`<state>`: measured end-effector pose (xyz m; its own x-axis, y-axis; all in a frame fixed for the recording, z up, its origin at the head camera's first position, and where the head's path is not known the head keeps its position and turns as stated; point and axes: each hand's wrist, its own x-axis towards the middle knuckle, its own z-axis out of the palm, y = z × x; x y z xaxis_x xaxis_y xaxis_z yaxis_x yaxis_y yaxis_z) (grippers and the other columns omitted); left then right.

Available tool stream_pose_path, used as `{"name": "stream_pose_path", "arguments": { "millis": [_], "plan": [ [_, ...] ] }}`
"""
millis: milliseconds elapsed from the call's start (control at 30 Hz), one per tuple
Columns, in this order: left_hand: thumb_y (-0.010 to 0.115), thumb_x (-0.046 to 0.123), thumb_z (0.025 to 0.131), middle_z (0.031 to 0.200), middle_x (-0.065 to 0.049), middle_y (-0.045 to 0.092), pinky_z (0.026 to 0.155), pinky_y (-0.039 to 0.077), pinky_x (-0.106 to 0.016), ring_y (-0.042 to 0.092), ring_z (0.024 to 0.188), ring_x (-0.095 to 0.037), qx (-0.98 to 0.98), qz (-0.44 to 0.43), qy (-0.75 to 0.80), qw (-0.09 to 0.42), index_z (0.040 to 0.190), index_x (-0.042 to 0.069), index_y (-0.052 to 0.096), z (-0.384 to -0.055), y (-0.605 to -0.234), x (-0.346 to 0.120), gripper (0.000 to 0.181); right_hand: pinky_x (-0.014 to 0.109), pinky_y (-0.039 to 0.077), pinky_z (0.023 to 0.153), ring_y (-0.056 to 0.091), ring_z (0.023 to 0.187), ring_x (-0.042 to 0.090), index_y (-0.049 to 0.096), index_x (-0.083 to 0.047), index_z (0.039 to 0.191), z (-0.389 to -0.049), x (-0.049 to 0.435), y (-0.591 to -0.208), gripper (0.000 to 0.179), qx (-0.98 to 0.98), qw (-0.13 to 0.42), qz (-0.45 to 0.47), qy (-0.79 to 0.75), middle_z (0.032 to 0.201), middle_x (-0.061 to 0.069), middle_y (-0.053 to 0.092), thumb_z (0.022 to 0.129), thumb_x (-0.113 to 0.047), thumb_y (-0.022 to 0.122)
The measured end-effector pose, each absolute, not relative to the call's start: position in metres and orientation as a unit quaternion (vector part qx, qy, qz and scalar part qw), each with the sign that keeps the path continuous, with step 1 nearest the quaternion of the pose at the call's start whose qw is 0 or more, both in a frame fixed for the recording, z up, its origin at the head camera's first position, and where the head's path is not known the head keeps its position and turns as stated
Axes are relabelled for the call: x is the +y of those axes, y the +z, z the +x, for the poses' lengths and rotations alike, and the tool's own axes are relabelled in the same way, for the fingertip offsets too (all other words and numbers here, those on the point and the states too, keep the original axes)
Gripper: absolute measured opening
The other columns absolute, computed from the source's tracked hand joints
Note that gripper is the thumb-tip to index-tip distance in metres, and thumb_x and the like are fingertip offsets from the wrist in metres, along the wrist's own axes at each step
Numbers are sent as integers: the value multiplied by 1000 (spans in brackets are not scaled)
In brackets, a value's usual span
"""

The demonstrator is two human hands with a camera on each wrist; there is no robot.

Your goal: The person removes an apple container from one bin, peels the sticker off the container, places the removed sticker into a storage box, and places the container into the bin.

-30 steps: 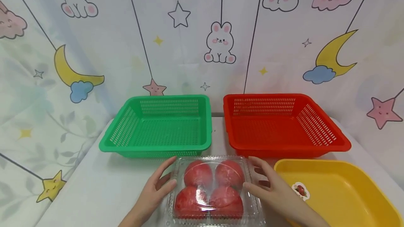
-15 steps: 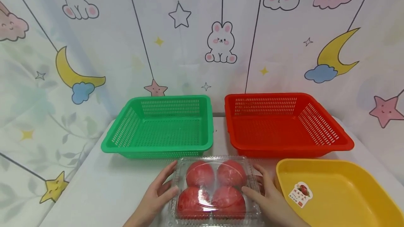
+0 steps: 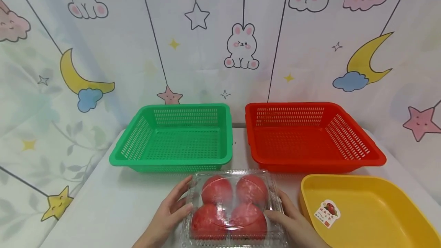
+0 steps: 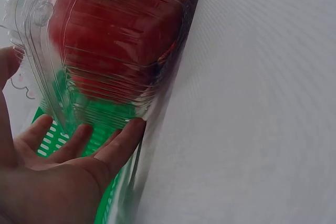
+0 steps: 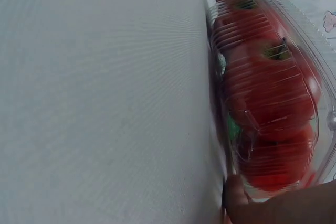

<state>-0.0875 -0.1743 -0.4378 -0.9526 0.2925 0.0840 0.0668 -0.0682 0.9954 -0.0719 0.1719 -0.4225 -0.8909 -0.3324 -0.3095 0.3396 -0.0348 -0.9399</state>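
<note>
A clear plastic clamshell box [image 3: 275,234] with several large red tomatoes [image 3: 249,221] inside lies at the front middle of the table. My left hand [image 3: 169,217] holds its left side, fingertips against the ridged wall and thumb at the lid's edge. On the opposite side my right hand [image 3: 293,219] grips the box, its thumb along the lid and fingers behind the wall. In the left wrist view, fingers [image 4: 121,142] touch the low side of the box. A green stem end [image 5: 275,51] shows on one tomato in the right wrist view.
Behind the box stand a green basket [image 3: 170,162] on the left and a red basket [image 3: 317,162] on the right, both with slotted walls. A yellow tray [image 3: 365,217] with a fruit sticker [image 3: 327,213] lies beside my right forearm. A cartoon-printed curtain [image 3: 206,56] backs the white table [image 3: 103,202].
My right hand has drawn in against the box's right side, and its fingers have moved from above the rim to behind the wall. The left hand and the box stay nearly in place.
</note>
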Motion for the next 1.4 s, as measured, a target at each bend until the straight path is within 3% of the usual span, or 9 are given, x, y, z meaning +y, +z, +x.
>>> {"name": "stream_pose_path", "arguments": {
  "millis": [167,367,533,667,833,967,1200,1400],
  "plan": [
    [57,6,100,156,-29,30,95,50,-33,40,134,-52,682,136,713,91,158,13,29,-92,-436,-177,65,38,48,97,49,122,31,-1,-20,160,-75,178,-420,75,625,250,-43,-738,157,26,13,105,-20,49],
    [56,8,100,155,-29,31,97,48,-33,36,137,-52,692,116,707,85,156,7,30,-94,-434,-182,62,44,50,98,56,118,31,-3,-25,159,-76,176,-423,72,578,283,-55,-764,152,22,25,106,-19,46],
    [55,9,101,150,-25,42,93,51,-42,47,132,-45,693,75,716,42,153,6,36,-96,-430,-180,55,44,51,97,57,116,31,-4,-26,160,-75,176,-422,74,578,293,-32,-761,150,22,29,105,-20,46],
    [55,8,102,148,-23,45,90,55,-41,57,124,-30,684,38,728,9,151,4,36,-101,-427,-181,53,49,52,95,58,114,33,-4,-25,160,-74,175,-421,77,582,294,-5,-758,147,22,35,104,-21,47],
    [52,14,106,149,-25,41,93,54,-43,60,122,-26,655,20,755,-10,151,3,29,-109,-424,-186,51,51,46,99,47,120,36,4,-22,161,-75,171,-418,77,614,272,45,-739,154,25,22,100,-24,50],
    [51,19,107,147,-27,41,93,54,-46,58,124,-31,635,11,772,-31,146,1,30,-116,-421,-190,47,46,45,98,45,121,34,7,-19,161,-77,168,-417,76,625,254,47,-737,155,24,22,98,-23,49],
    [51,24,108,133,-17,54,94,54,-46,63,118,-30,583,-55,807,-74,135,9,35,-119,-418,-191,35,51,46,98,47,120,33,7,-16,161,-74,169,-415,77,638,267,41,-721,151,26,27,99,-25,50],
    [49,29,108,127,-10,54,96,52,-43,64,117,-25,540,-93,830,-101,133,15,31,-126,-412,-183,34,51,46,99,46,123,34,1,-20,162,-66,175,-396,77,602,297,24,-741,155,27,22,100,-28,47]
  ]
}}
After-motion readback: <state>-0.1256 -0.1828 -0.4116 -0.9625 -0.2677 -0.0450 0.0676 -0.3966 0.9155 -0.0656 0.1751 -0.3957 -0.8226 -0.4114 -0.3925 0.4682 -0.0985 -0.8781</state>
